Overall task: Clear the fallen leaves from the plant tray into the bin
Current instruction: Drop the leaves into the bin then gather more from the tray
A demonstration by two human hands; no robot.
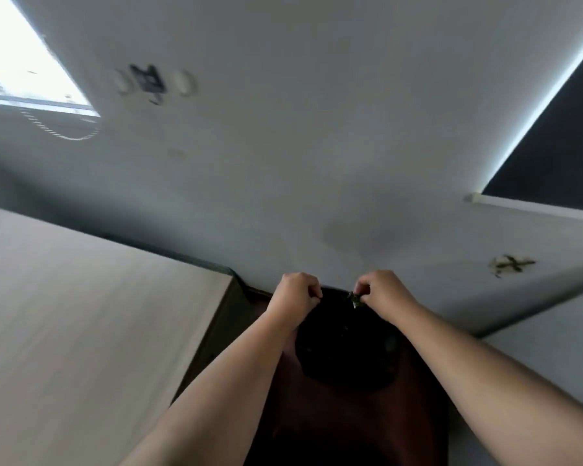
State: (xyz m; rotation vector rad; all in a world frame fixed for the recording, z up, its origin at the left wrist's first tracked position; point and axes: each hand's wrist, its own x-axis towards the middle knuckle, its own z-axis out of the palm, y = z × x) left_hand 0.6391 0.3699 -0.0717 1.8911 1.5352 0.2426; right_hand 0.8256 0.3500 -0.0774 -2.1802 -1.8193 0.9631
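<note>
A round black bin (pixel 347 344) sits low in the middle of the blurred head view, between my two forearms. My left hand (pixel 298 294) is closed on the far left part of the bin's rim. My right hand (pixel 382 290) is at the far right part of the rim, its fingertips pinched on small green leaf bits (pixel 354 300) that hang just over the bin's dark opening. The inside of the bin is too dark to make out. The plant tray is not in view.
A pale wooden cabinet (pixel 81 314) stands close on the left, its corner near the bin. Under the bin lies a dark red-brown surface (pixel 350 422). A grey wall (pixel 283 163) lies behind it, with a bright window (pixel 24 68) upper left and a dark blind (pixel 559 136) on the right.
</note>
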